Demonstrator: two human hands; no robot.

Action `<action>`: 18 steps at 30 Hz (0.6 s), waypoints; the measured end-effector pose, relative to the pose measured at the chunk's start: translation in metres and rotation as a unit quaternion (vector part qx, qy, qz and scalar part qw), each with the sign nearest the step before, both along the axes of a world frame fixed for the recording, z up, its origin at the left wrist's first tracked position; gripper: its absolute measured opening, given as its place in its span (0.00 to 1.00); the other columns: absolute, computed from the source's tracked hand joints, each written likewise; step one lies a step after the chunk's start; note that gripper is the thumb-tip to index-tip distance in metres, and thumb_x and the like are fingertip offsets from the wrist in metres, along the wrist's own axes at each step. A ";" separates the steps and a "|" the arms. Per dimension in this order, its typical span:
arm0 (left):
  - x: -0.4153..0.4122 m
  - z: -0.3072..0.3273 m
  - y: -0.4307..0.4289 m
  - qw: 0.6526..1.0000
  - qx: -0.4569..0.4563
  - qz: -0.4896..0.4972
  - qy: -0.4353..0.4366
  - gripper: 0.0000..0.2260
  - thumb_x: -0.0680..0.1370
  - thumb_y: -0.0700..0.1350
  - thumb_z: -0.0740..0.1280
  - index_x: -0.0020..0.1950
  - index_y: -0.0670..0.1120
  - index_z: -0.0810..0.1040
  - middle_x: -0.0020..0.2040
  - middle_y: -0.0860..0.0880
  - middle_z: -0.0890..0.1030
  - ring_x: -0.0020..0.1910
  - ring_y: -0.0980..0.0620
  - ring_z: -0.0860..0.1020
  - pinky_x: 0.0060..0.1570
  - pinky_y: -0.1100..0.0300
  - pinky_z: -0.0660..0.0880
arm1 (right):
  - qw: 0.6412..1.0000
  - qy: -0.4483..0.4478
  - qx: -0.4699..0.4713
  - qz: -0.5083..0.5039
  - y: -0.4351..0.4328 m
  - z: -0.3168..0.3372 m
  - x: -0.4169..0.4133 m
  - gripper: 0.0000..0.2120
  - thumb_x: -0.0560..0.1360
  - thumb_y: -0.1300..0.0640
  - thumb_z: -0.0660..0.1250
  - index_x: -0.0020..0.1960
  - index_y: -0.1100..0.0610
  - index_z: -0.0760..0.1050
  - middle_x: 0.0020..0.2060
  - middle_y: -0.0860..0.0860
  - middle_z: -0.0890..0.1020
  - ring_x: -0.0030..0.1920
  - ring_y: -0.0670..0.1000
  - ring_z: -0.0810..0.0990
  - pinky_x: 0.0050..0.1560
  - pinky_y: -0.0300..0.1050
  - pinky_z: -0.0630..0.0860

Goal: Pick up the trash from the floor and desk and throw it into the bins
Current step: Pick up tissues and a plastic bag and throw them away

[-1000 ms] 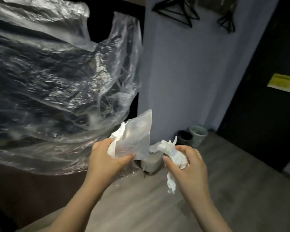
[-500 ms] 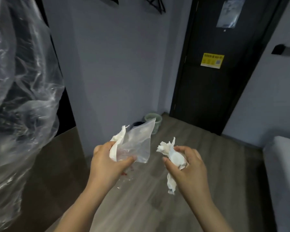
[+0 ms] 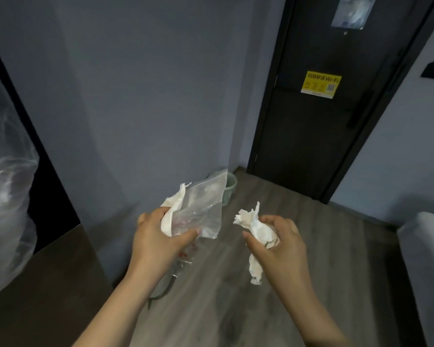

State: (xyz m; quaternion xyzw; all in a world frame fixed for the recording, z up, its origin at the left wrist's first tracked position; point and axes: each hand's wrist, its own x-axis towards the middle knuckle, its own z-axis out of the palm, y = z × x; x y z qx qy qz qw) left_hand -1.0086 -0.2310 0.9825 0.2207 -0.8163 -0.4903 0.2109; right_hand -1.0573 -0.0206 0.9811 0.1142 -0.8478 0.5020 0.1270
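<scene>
My left hand pinches a clear bag and white tissue, both pointing to 1 o'clock. My right hand grips a crumpled tissue running 12-to-6. Green bin at 12.

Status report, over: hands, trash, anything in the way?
Left hand grips clear bag and white tissue. Right hand grips crumpled tissue. Green bin ahead, no obstacle seen.
</scene>
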 end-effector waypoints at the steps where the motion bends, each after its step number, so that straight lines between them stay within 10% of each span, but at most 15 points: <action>1: -0.014 -0.003 -0.004 1.000 0.001 -0.001 -0.001 0.21 0.64 0.49 0.79 0.53 0.52 0.77 0.53 0.50 0.72 0.41 0.60 0.75 0.29 0.69 0.75 | 1.000 -0.002 -0.001 -0.004 -0.003 -0.003 -0.015 0.16 0.68 0.53 0.77 0.53 0.50 0.78 0.47 0.45 0.76 0.47 0.35 0.74 0.41 0.23 0.67; 11: -0.194 -0.030 -0.038 0.999 -0.027 0.022 -0.037 0.19 0.64 0.51 0.78 0.51 0.51 0.77 0.51 0.51 0.74 0.47 0.57 0.75 0.30 0.72 0.67 | 0.999 -0.047 -0.015 0.013 -0.027 -0.042 -0.213 0.16 0.69 0.51 0.76 0.55 0.51 0.77 0.50 0.46 0.76 0.45 0.37 0.76 0.41 0.22 0.68; 18: -0.328 -0.046 -0.038 0.998 0.014 0.028 -0.053 0.19 0.63 0.48 0.79 0.50 0.47 0.78 0.50 0.44 0.78 0.29 0.54 0.80 0.21 0.70 0.71 | 0.999 -0.047 0.011 0.011 -0.017 -0.051 -0.356 0.16 0.67 0.51 0.76 0.53 0.52 0.78 0.48 0.48 0.77 0.45 0.36 0.74 0.40 0.22 0.66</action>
